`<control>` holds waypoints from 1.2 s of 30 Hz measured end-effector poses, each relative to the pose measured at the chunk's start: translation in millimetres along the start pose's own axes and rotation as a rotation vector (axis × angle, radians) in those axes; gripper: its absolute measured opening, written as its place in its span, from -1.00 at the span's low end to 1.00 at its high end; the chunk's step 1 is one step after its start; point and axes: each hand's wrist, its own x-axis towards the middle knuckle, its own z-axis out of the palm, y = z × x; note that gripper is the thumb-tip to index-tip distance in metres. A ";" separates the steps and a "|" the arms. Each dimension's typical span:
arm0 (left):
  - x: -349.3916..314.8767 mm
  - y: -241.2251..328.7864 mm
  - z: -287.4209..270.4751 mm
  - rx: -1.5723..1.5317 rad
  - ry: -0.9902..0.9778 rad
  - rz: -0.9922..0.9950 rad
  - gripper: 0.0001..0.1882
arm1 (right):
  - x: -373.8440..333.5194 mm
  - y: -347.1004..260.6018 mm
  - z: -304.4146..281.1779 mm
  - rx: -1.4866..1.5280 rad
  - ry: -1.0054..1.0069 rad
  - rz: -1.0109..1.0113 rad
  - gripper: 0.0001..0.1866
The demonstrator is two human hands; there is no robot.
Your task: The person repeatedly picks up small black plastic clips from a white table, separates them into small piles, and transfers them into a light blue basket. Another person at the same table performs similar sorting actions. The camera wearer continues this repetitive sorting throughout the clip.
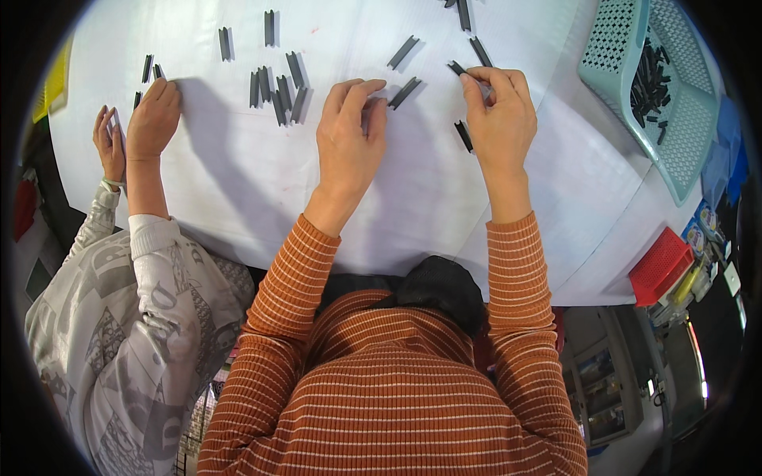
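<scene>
Between the thumb and fingers of my right hand is one end of a short black grooved strip. Just beyond that hand lies another black strip, and one more strip rests beside its wrist. My left hand hovers over the table with fingers bent, thumb and forefinger apart, nothing seen in them. Nearest to its fingertips is a slanting strip, with a similar strip farther off. A loose group of several strips lies to the left of that hand.
A white-covered table spreads before me. At the far right, a light-blue plastic basket holds many small black pieces, and a red basket sits at the edge. On my left, a co-worker's hands handle similar strips.
</scene>
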 end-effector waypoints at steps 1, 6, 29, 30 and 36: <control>0.9 -1.1 0.4 0.009 0.025 0.014 -0.79 | 0.3 -0.9 -1.5 0.041 -0.023 0.031 -0.92; 20.5 -12.0 -1.5 0.070 0.059 0.108 -0.76 | 13.0 31.2 -13.3 0.127 0.146 0.027 -0.87; 44.9 -15.3 31.4 0.218 0.174 0.337 -0.71 | 22.0 38.5 21.4 0.024 0.286 -0.298 -0.70; 45.0 -16.1 31.9 0.223 0.167 0.324 -0.72 | 22.4 38.6 21.0 0.023 0.282 -0.296 -0.70; 45.1 -19.4 33.5 0.264 0.168 0.296 -0.80 | 22.6 40.1 24.9 0.040 0.279 -0.298 -0.77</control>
